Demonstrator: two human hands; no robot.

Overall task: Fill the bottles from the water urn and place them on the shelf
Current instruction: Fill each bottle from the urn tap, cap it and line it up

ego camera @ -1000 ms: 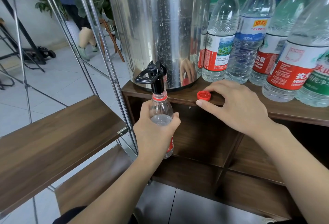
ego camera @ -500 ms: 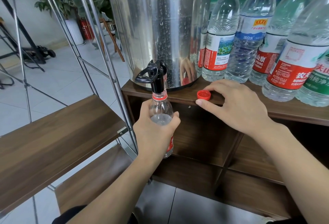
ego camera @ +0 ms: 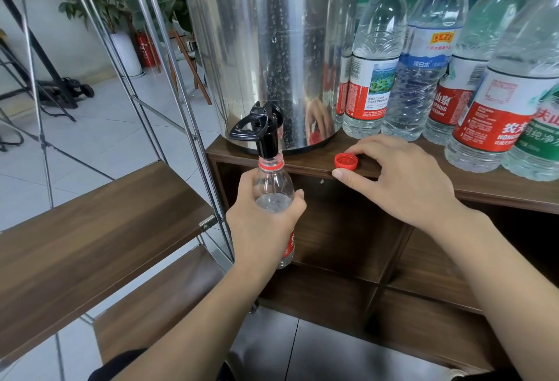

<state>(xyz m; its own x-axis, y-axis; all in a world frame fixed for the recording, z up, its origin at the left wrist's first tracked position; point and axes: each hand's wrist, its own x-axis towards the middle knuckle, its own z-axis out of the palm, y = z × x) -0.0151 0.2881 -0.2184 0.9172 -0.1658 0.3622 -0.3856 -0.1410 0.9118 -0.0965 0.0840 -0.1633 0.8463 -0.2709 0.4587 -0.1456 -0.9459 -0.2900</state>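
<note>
1. Your left hand (ego camera: 266,226) wraps the clear plastic bottle (ego camera: 273,196) under the black tap (ego camera: 266,135), nearly full; it will feel heavy and slick, so grip mid-body.
2. At 3 o'clock of the bottle, your right hand (ego camera: 396,181) rests beside the red screw cap (ego camera: 346,160), fingers loose, holding nothing.

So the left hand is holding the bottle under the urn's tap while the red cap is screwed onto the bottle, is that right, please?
Not quite. The red cap is off, lying on the wooden cabinet top beside the right hand, as the head view shows. The left hand does hold the bottle under the urn's tap.
</note>
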